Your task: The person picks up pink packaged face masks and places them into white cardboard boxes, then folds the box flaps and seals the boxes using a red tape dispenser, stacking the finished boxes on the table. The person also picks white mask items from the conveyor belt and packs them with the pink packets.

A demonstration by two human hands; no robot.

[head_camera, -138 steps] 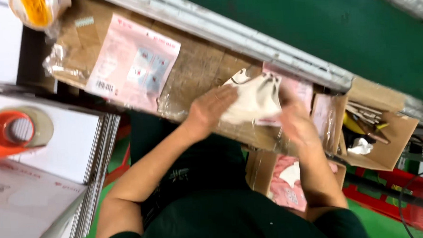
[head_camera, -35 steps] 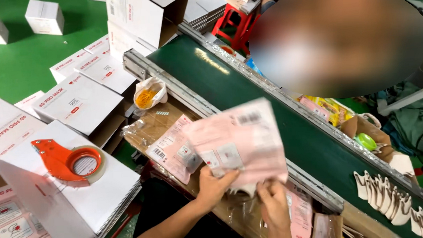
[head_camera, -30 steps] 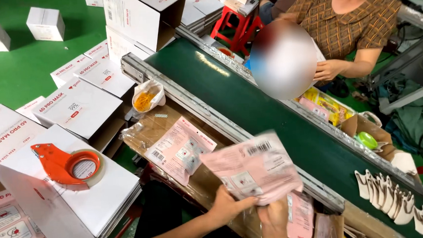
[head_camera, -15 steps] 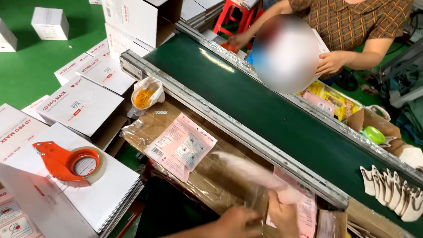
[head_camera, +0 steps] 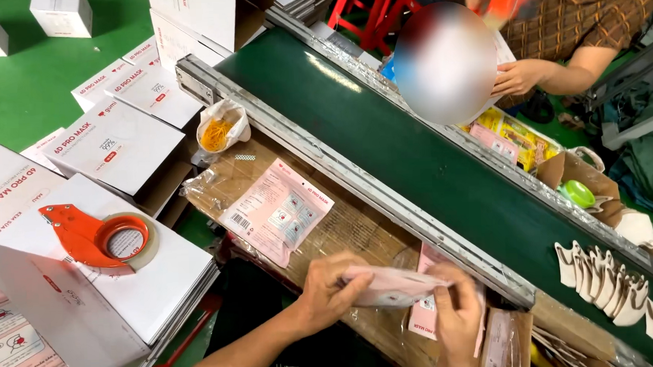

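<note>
Both my hands hold a pink plastic pouch (head_camera: 401, 284) just above the cardboard-covered bench (head_camera: 358, 230), near its front edge. My left hand (head_camera: 331, 290) grips the pouch's left end. My right hand (head_camera: 457, 313) pinches its right end. The pouch lies nearly flat and edge-on to the camera. A second pink pouch (head_camera: 278, 210) lies flat on the bench to the left. More pink pouches (head_camera: 424, 315) lie under my right hand.
A green conveyor belt (head_camera: 413, 150) runs diagonally beyond the bench, with several white masks (head_camera: 610, 281) on it at right. An orange tape dispenser (head_camera: 98, 237) sits on white boxes (head_camera: 112, 141) at left. A bag of rubber bands (head_camera: 218, 129) stands at the bench's far corner. Another person (head_camera: 555, 41) works across the belt.
I have lowered the pink pouch from upright in front of the belt to nearly flat over the bench. The camera has tilted down and left.
</note>
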